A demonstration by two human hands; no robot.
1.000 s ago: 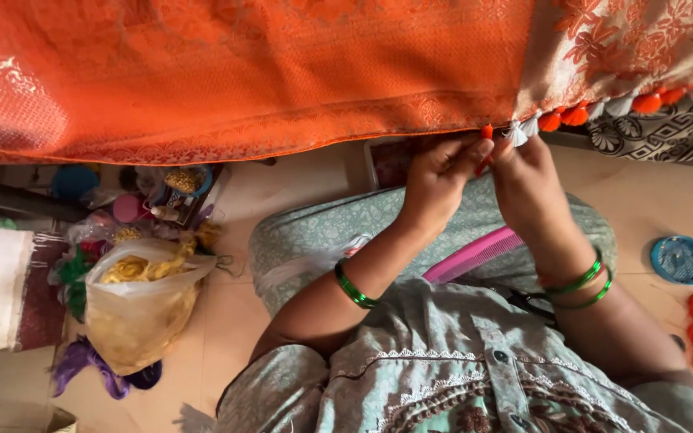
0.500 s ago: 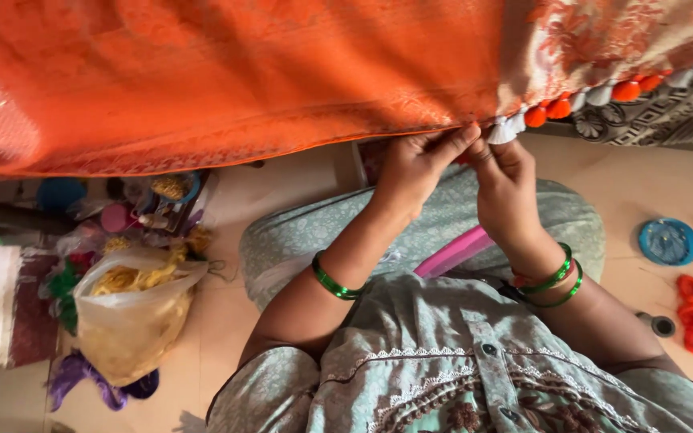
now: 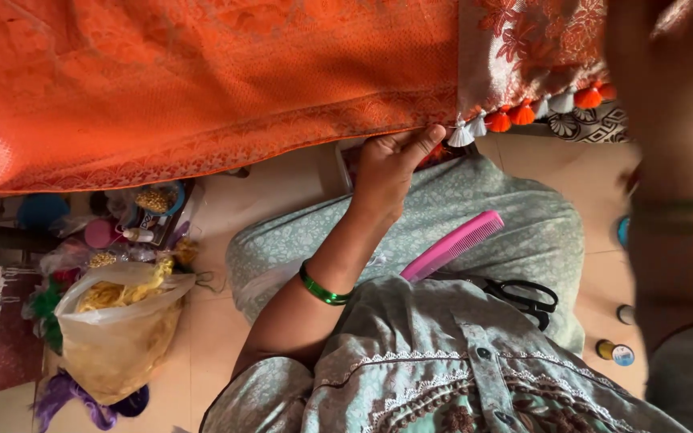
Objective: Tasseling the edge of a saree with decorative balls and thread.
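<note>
L hand (image 3: 391, 164) pinches the lower edge of the orange cloth (image 3: 202, 80), thumb just beside the white and orange tassels (image 3: 523, 112). R hand (image 3: 667, 96) is raised close to the cam, blurred, its grip unclear. Below the cloth: pink comb (image 3: 452, 244) and black scissors (image 3: 523, 295) on the lap. Below-left of the cloth: plastic bag w/ yellow thread (image 3: 118, 321) on the floor (image 3: 266, 192).

Left hand (image 3: 391, 164) raised, fingers pinched; right hand (image 3: 667, 72) lifted, blurred

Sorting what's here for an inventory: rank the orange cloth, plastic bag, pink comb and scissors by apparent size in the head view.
1. orange cloth
2. plastic bag
3. pink comb and scissors: look alike in length, so left unranked; the scissors are partly hidden.
</note>
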